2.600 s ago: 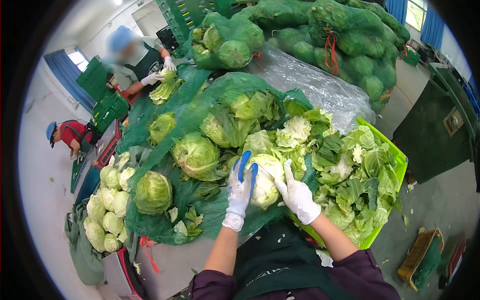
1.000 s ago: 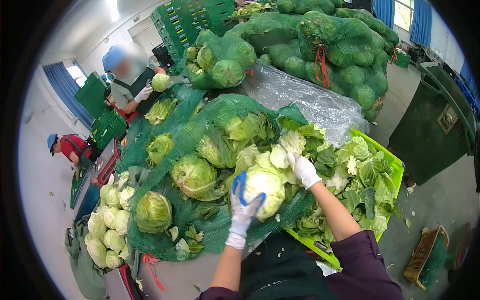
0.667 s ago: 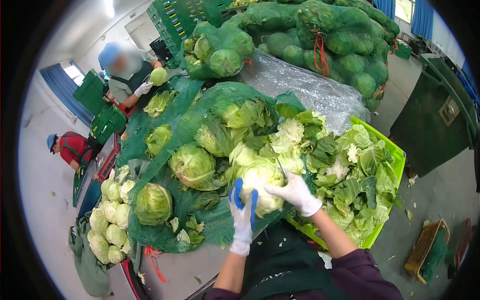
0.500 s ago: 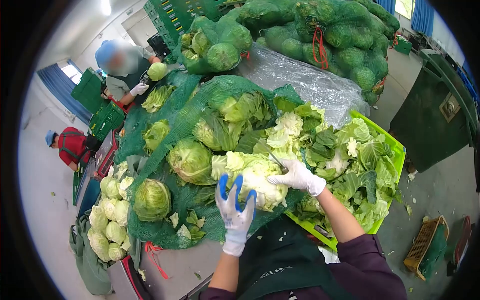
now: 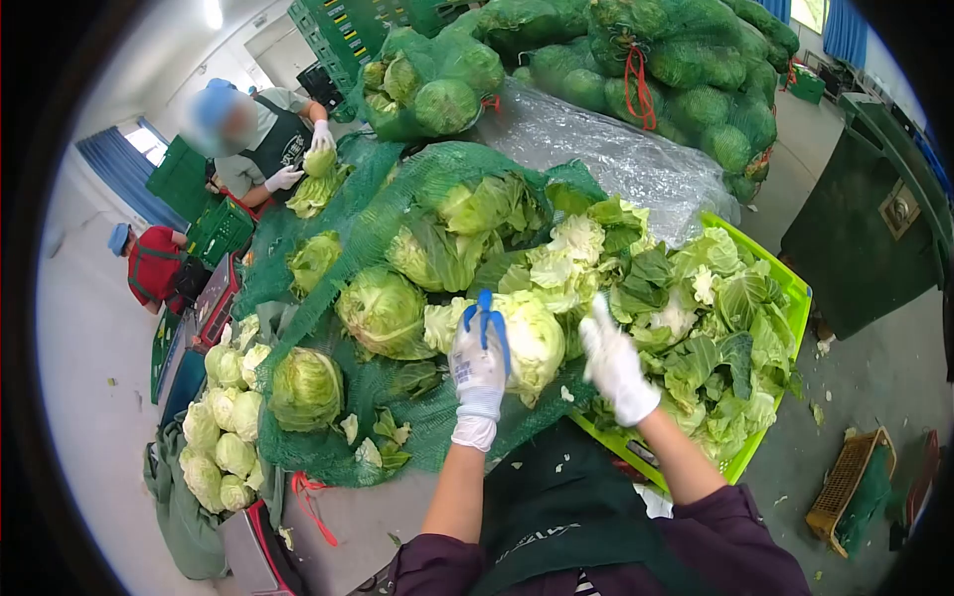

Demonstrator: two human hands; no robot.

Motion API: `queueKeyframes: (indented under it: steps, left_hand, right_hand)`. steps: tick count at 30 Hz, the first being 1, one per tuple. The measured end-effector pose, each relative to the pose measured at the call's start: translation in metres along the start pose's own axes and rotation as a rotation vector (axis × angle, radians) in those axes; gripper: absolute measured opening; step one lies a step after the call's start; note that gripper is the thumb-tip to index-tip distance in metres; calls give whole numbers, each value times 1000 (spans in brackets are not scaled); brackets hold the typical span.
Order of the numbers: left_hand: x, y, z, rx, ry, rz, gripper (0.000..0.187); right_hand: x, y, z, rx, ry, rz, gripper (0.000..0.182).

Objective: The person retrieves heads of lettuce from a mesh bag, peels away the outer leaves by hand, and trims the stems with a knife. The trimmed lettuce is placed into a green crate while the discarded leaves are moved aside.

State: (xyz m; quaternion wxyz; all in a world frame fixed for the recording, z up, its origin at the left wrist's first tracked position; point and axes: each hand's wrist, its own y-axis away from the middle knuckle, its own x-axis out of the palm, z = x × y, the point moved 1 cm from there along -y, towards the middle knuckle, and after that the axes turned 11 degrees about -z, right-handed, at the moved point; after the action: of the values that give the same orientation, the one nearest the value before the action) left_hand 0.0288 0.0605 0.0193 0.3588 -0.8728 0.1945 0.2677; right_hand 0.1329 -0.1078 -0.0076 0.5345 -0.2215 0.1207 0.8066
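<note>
A pale, trimmed cabbage [image 5: 535, 343] lies on the green netting in front of me. Against its left side presses my left hand [image 5: 479, 363], in a white glove with blue on the fingers, which curve over the cabbage to steady it. Just right of the cabbage, apart from it, is my right hand [image 5: 616, 372], white-gloved and blurred by motion. Half a second ago a small knife shows in that hand; its blade cannot be made out now. Loose leaves lie under and behind the cabbage. An untrimmed cabbage [image 5: 383, 313] sits to its left.
A lime-green crate [image 5: 798, 298] full of leaves stands at my right. Trimmed cabbages [image 5: 236, 455] are heaped at the left. Behind are netted cabbages [image 5: 686, 84] on plastic sheeting [image 5: 606, 149]. A dark green bin [image 5: 855, 219] stands far right. A co-worker [image 5: 268, 139] handles a cabbage across the table.
My left hand has moved up and right onto the cabbage. My right hand has moved right, off the cabbage. The co-worker opposite has lowered a cabbage and has both hands around it.
</note>
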Motion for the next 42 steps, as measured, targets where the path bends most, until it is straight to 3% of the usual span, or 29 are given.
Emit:
queueKeyframes:
  steps: [2, 3, 5, 7, 12, 18, 21, 23, 25, 27, 28, 29, 30, 31, 32, 34, 35, 36, 37, 39, 40, 42]
  left_hand:
    - [9, -1, -11, 82, -263, 60, 32]
    - [8, 3, -25, 190, -307, 12, 30]
    - [14, 11, -30, 223, -329, -67, 28]
    - [11, 8, -31, 153, -303, -45, 26]
    - [13, 7, -39, 186, -275, -75, 26]
    - [14, 8, -35, 133, -254, -16, 31]
    - [16, 7, -39, 126, -286, -33, 33]
    - [17, 11, -36, 123, -314, -13, 34]
    - [10, 16, -29, 235, -198, -63, 35]
    - [2, 13, -13, 245, -109, -15, 38]
    - [3, 9, -2, 209, 109, -16, 38]
    - [4, 11, 11, 161, 327, -15, 39]
    - [5, 19, 33, -40, 339, 17, 42]
    - [5, 14, 38, -115, 551, 36, 44]
    - [5, 12, 42, -123, 543, 45, 44]
    - [4, 9, 43, -132, 533, 46, 44]
    - [4, 11, 43, -46, 459, 59, 44]
    - [5, 14, 42, 39, 384, 77, 43]
    - [3, 18, 34, 157, 334, 1, 40]
    - [-7, 23, 8, 253, 182, 21, 36]
    - [2, 33, 25, 235, 162, -23, 35]
    - [1, 43, 29, 257, 167, -40, 35]
  right_hand:
    - [11, 30, 9, -105, 160, -45, 76]
    - [13, 40, 16, -122, 223, -80, 77]
    - [13, 44, 21, -66, 253, -105, 78]
    - [18, 44, 14, -1, 287, -46, 78]
    - [18, 41, 11, -58, 342, -74, 77]
    - [7, 25, 15, -264, 541, -46, 66]
    - [9, 17, 10, -251, 461, -102, 58]
    - [15, -7, -4, -137, 436, -58, 52]
    - [18, -46, -36, -102, 340, -184, 52]
    - [18, -74, -57, -149, 387, -93, 54]
    - [11, -80, -52, -138, 386, -7, 55]
    - [5, -88, -50, 13, 234, 175, 57]
    - [0, -86, -49, 61, 195, 164, 58]
    - [-4, -88, -47, 100, 158, 147, 59]
    - [-1, -86, -52, 22, 336, -24, 59]
    - [-10, -56, -9, -87, 271, -225, 64]
    - [-13, -43, 12, -142, 186, -269, 69]
    - [-14, -33, 33, -81, 166, -107, 78]
    - [2, -30, 31, -167, 184, -149, 83]
    - [35, -41, 7, -259, 129, -161, 74]
    - [42, -51, -2, -258, 132, -168, 74]
    - [56, -72, -12, -167, 154, -13, 65]
